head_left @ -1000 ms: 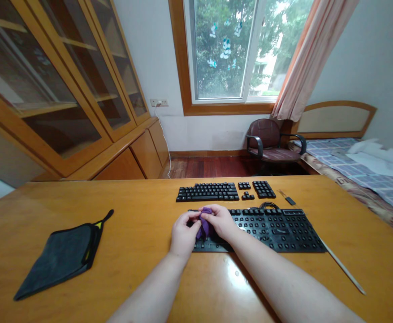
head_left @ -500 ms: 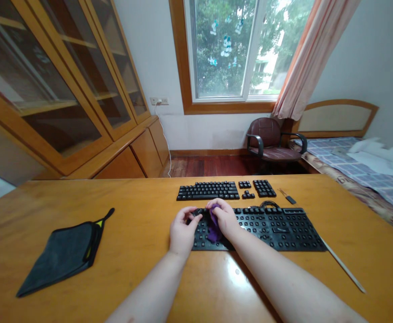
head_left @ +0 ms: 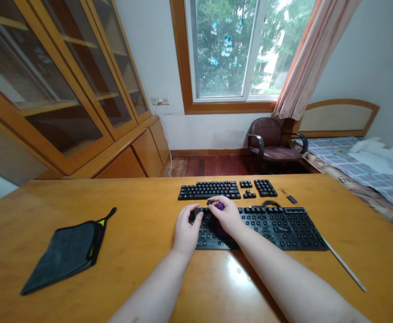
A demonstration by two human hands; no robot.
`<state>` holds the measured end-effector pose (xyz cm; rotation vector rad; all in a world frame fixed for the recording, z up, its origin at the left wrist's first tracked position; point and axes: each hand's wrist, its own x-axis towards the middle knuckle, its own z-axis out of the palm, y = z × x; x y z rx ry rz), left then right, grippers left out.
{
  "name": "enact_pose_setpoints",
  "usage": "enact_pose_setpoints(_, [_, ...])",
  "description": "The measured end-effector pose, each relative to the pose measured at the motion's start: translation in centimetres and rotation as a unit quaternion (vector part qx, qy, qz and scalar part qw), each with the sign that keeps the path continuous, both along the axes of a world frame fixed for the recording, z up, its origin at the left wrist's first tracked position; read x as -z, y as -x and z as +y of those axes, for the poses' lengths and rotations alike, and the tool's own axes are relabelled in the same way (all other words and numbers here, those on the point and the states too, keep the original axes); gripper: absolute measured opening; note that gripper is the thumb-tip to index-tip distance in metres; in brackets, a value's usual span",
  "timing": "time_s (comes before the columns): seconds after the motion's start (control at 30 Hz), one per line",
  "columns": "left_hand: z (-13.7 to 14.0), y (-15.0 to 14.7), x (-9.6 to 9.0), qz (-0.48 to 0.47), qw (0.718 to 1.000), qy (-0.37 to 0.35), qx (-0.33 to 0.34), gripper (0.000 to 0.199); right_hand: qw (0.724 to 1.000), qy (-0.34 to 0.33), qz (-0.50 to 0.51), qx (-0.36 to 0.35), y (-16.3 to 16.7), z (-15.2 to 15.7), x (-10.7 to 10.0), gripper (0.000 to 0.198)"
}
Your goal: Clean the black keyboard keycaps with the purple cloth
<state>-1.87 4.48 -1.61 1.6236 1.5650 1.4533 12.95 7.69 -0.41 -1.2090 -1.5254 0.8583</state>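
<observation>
A black keyboard (head_left: 266, 229) with most keycaps off lies in front of me. My left hand (head_left: 187, 226) is at its upper left corner, thumb and fingers apart, the keyboard showing between them. Between the thumb and index finger of my right hand (head_left: 228, 216) is a small black keycap (head_left: 209, 202), held above the keyboard's top edge. A soft purple wad (head_left: 219, 206) is tucked under that same hand, mostly hidden by it; whether it is cloth or gel I cannot tell. Removed keycaps (head_left: 209, 190) stand in grouped rows behind the keyboard.
To the left lies a folded grey cloth (head_left: 70, 251) with a black loop. A small black tool with wire prongs (head_left: 291, 198) is at the back right. A thin pale stick (head_left: 346, 267) angles away from the keyboard's right end. Beyond the wooden desk (head_left: 132, 264) stands a chair (head_left: 273, 141).
My right hand has lifted slightly and now pinches a keycap, with the purple wad lower in the hand. My left thumb and fingers have spread a little.
</observation>
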Motion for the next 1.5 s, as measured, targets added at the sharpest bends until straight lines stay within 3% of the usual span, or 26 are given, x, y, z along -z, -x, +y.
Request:
enact_pose_setpoints(0.13, [1.0, 0.6, 1.3, -0.049, 0.998, 0.034, -0.017, 0.024, 0.99, -0.028, -0.139, -0.01, -0.5, 0.5, 0.6, 0.02])
enact_pose_setpoints(0.3, [2.1, 1.0, 3.2, -0.091, 0.991, 0.096, -0.008, 0.027, 0.957, -0.072, -0.273, -0.069, -0.4, -0.1, 0.7, 0.019])
enact_pose_setpoints(0.53, [2.1, 0.8, 3.2, -0.114, 0.987, 0.109, -0.011, 0.024, 0.923, -0.089, -0.363, -0.086, -0.3, -0.7, 0.1, 0.018])
enact_pose_setpoints(0.77, [2.0, 0.8, 3.0, -0.107, 0.988, 0.109, -0.008, 0.023, 0.911, -0.092, -0.395, -0.075, -0.1, -0.9, 0.0, 0.016])
enact_pose_setpoints(1.23, [2.2, 0.9, 3.4, -0.077, 0.992, 0.104, -0.002, 0.022, 0.929, -0.073, -0.358, -0.066, -0.2, -0.6, 0.2, 0.017])
enact_pose_setpoints(1.5, [2.2, 0.8, 3.2, -0.034, 0.994, 0.106, 0.001, 0.023, 0.922, -0.062, -0.373, -0.087, -0.2, -0.5, 0.4, 0.02])
